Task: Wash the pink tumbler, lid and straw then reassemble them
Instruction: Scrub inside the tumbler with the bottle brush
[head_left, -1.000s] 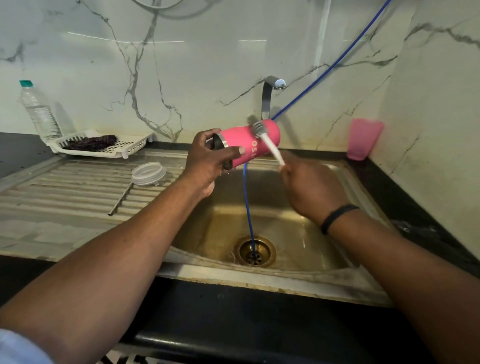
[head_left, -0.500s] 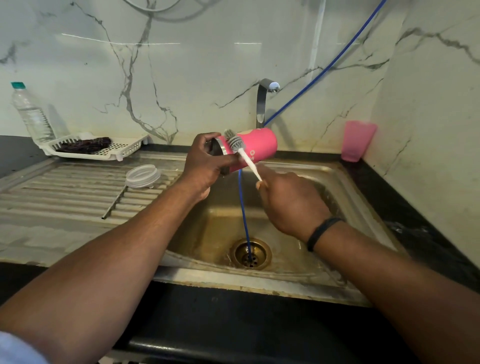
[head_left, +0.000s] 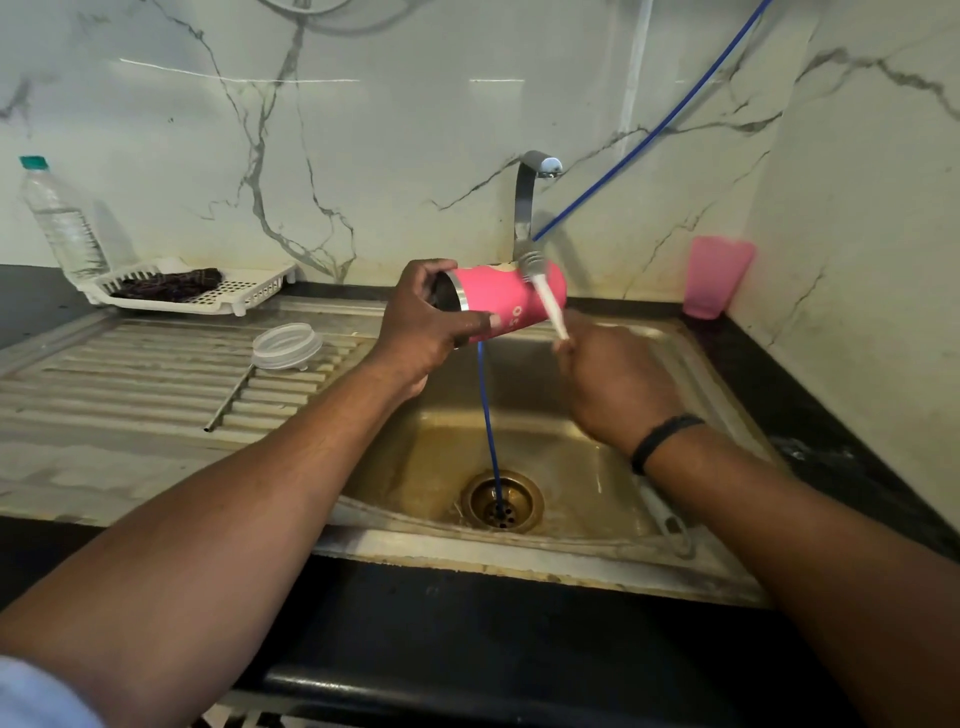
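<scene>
The person's left hand (head_left: 423, 325) grips the pink tumbler (head_left: 506, 301) near its steel-rimmed mouth, fingers (head_left: 470, 325) curled round the front and the thumb over the top. The tumbler lies on its side above the sink (head_left: 571, 558), mouth toward 9 o'clock, base toward 3 o'clock, just below the tap (head_left: 530, 200). The right hand (head_left: 618, 387) pinches the white handle of a bottle brush (head_left: 543, 293); its bristled head touches the tumbler's outer wall near the base, the handle slanting down toward 5 o'clock into the hand. The right fingers lie on the far side of the hand, so their exact lie cannot be told. A black band (head_left: 665, 441) circles the right wrist.

A blue hose (head_left: 488, 415) drops from behind the tumbler into the drain (head_left: 501, 501). At 9 o'clock from the tumbler, on the ribbed drainboard (head_left: 130, 379), rest the clear lid (head_left: 287, 345) and, touching it, the metal straw (head_left: 228, 400). Further toward 10 o'clock stand a white basket (head_left: 244, 296) with a dark cloth (head_left: 169, 283) in it and a water bottle (head_left: 60, 221). A pink cup (head_left: 717, 275) stands on the dark tabletop (head_left: 810, 395) at 3 o'clock, against the wall.
</scene>
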